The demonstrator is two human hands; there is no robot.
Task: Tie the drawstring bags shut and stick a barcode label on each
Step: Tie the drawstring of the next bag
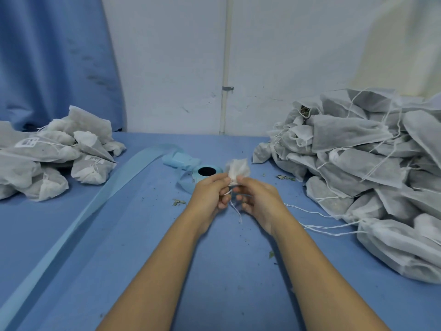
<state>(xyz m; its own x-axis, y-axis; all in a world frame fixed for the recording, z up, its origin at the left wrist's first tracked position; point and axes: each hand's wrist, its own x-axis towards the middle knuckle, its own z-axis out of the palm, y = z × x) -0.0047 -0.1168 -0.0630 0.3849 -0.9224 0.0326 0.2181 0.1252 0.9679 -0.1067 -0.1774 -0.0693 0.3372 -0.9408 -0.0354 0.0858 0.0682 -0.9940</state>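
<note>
Both hands meet above the middle of the blue table (133, 235). My left hand (211, 193) and my right hand (256, 199) pinch the white drawstring (235, 209) at the gathered neck of a white drawstring bag (238, 170). The bag's ruffled top sticks up beyond my fingers; its body is hidden behind them. The string's loose ends dangle below my hands. A roll of light blue barcode labels (202, 176) lies just behind my left hand. A heap of open bags (372, 168) fills the right side. A pile of tied, labelled bags (59, 154) lies at the left.
A long strip of light blue label backing (78, 225) runs from the roll diagonally to the near left edge. Loose strings (327, 226) trail from the right heap. Bits of dried leaf (179, 202) lie scattered on the table. A white wall and a blue curtain (52, 58) stand behind.
</note>
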